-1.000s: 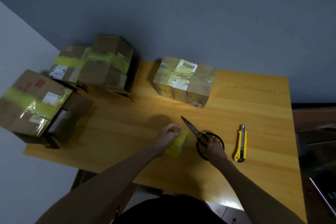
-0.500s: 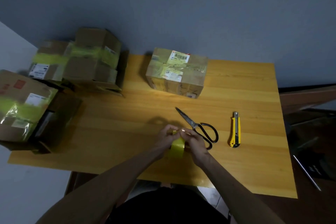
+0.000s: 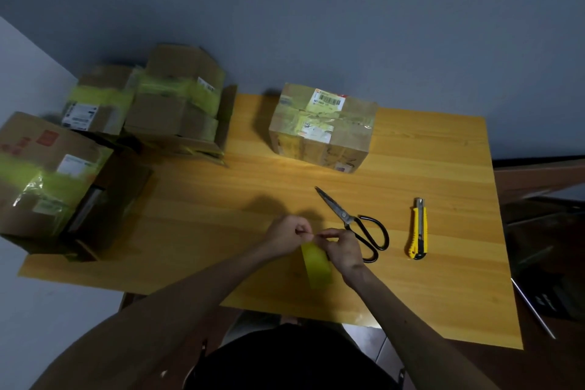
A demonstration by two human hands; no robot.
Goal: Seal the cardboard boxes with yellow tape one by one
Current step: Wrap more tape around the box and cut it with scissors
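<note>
The yellow tape roll point(image 3: 316, 264) is held above the wooden table point(image 3: 221, 199), near its front edge. My left hand point(image 3: 286, 236) and my right hand point(image 3: 342, 248) meet at the roll's top, fingers curled and pinching at the tape. A cardboard box point(image 3: 323, 128) with labels and tape across its top stands at the table's back middle. Several boxes banded with yellow tape are stacked at the left: one at the near left point(image 3: 53, 174) and two further back point(image 3: 95, 98) point(image 3: 180, 95).
Black-handled scissors point(image 3: 354, 222) lie just right of my hands, blades pointing to the back left. A yellow utility knife point(image 3: 418, 229) lies further right. A grey wall is behind the table; dark furniture point(image 3: 544, 215) stands off the right edge.
My right hand left the scissors and joined the left at the tape roll. Both hands now pinch the roll's top, with the roll lifted a little toward me.
</note>
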